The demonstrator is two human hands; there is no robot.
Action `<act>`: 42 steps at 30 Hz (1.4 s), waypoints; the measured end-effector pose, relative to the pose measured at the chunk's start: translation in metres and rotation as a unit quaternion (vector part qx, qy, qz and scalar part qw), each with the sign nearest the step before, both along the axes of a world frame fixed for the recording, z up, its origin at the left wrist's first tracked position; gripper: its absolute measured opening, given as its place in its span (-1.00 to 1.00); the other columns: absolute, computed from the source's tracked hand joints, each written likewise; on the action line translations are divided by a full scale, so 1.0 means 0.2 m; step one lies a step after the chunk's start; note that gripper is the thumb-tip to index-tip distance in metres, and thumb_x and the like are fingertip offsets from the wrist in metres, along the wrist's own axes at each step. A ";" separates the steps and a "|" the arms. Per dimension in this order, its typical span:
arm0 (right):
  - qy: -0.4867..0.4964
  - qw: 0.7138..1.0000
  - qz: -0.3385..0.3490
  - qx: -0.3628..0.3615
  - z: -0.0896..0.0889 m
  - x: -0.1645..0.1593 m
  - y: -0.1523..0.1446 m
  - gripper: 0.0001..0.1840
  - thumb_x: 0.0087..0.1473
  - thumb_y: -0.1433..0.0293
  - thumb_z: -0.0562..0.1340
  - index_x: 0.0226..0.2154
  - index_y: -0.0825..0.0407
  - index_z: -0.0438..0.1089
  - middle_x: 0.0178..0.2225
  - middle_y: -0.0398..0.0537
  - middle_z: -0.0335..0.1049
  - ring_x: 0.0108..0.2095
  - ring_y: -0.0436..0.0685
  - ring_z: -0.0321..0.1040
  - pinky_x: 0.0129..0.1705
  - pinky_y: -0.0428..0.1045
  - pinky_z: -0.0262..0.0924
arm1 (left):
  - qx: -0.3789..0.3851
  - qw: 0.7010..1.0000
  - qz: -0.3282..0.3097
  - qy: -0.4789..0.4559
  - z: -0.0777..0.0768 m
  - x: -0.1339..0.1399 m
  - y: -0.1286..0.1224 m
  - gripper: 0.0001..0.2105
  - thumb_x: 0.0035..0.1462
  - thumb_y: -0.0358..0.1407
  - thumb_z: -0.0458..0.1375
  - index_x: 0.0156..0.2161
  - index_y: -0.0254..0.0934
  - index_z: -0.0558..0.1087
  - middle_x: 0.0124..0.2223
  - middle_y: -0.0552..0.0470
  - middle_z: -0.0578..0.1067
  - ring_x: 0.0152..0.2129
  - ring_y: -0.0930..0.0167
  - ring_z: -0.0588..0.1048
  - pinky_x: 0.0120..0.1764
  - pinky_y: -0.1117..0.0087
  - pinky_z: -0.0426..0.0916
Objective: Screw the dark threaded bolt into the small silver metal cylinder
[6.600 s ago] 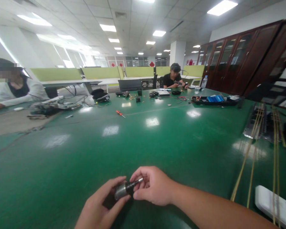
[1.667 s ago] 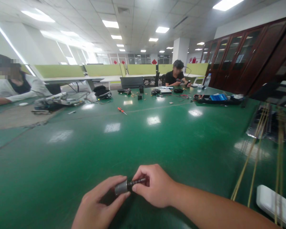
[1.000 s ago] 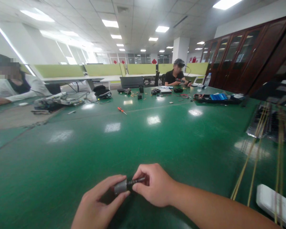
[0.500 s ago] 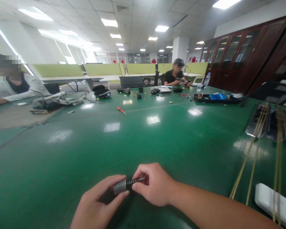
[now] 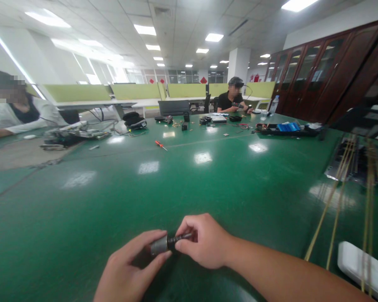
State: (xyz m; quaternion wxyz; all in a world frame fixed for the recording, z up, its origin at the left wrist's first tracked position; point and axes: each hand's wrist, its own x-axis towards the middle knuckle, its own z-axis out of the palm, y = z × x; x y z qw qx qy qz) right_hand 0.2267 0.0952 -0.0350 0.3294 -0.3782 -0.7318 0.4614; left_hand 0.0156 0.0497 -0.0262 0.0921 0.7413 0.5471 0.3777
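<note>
Low in the middle of the view is a grey metal cylinder [image 5: 159, 247] with a black collar and a thin, ridged dark shaft [image 5: 180, 238] pointing right. My left hand [image 5: 130, 262] grips the cylinder between thumb and fingers, from the left side. Closed in a pinch, my right hand [image 5: 204, 241] holds the shaft near its far end, and the fingers hide the tip. Both hands are close together just above the green tabletop [image 5: 164, 193].
An orange-handled screwdriver [image 5: 159, 144] lies further back. Yellowish thin rods [image 5: 330, 201] and a white power strip [image 5: 362, 268] are at right. A black tray with blue parts [image 5: 288, 127] sits at the back. Two people [image 5: 234, 100] sit across the table.
</note>
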 end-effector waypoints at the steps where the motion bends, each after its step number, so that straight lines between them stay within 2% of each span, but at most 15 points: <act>1: 0.000 1.000 0.002 -0.002 0.00 0.00 0.00 -0.90 -0.03 0.38 0.30 -0.38 0.05 0.46 -0.55 -0.23 0.35 -0.57 -0.07 0.22 -0.54 -0.17 0.04 | -0.001 1.000 0.001 0.001 0.00 0.00 0.00 -0.69 0.01 0.05 0.30 -0.20 -0.03 0.58 -0.23 0.13 0.62 -0.33 0.38 0.61 -0.21 0.54 0.51; 12: -0.003 1.000 0.010 -0.010 0.00 0.01 0.01 -0.89 -0.03 0.38 0.31 -0.37 0.06 0.47 -0.55 -0.23 0.33 -0.56 -0.07 0.21 -0.54 -0.16 0.04 | -0.015 1.000 0.002 -0.006 -0.01 0.00 0.01 -0.67 0.02 0.04 0.30 -0.20 -0.11 0.60 -0.23 0.03 0.63 -0.32 0.30 0.61 -0.21 0.44 0.54; 28: 0.005 0.999 0.009 -0.046 0.00 0.01 0.02 -0.88 -0.01 0.38 0.32 -0.36 0.07 0.49 -0.55 -0.21 0.33 -0.54 -0.05 0.20 -0.52 -0.16 0.05 | -0.007 1.000 0.011 -0.004 0.00 0.00 0.00 -0.68 0.01 0.06 0.31 -0.18 -0.02 0.58 -0.22 0.12 0.62 -0.32 0.36 0.61 -0.19 0.50 0.52; 42: 0.014 0.998 0.002 -0.064 0.01 0.01 0.02 -0.90 0.00 0.39 0.30 -0.37 0.08 0.47 -0.55 -0.20 0.33 -0.54 -0.05 0.22 -0.54 -0.16 0.04 | -0.014 1.000 0.024 0.000 -0.01 -0.02 -0.01 -0.65 0.00 0.05 0.30 -0.17 -0.07 0.59 -0.21 0.06 0.62 -0.31 0.31 0.61 -0.18 0.45 0.53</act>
